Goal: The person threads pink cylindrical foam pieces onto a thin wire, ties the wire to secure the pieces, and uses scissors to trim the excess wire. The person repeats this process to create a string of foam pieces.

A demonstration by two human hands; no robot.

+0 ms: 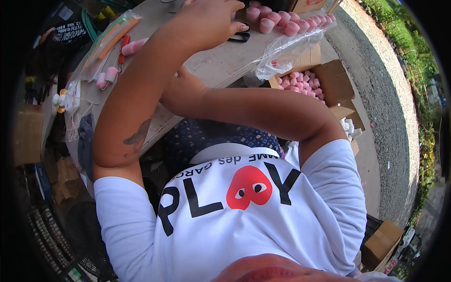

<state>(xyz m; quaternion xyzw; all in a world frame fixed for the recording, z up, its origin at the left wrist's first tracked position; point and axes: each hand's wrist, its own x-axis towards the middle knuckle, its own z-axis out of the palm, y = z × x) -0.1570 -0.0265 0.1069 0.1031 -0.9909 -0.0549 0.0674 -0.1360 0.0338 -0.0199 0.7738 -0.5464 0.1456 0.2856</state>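
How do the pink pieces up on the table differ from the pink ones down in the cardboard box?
The pink pieces on the table stand in a neat row; the pink pieces in the box lie in a loose jumbled heap. The table ones sit high on the tabletop near the left hand; the others lie low inside the open cardboard box. Both share the same pink colour and stubby shape.

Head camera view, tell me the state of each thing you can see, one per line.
Left hand: resting on the table, above black scissors.
Right hand: hidden behind the left forearm.
Cardboard box: open, holding pink caps.
Pink caps on table: lined up.
Clear plastic bag: open, hanging over the table edge.
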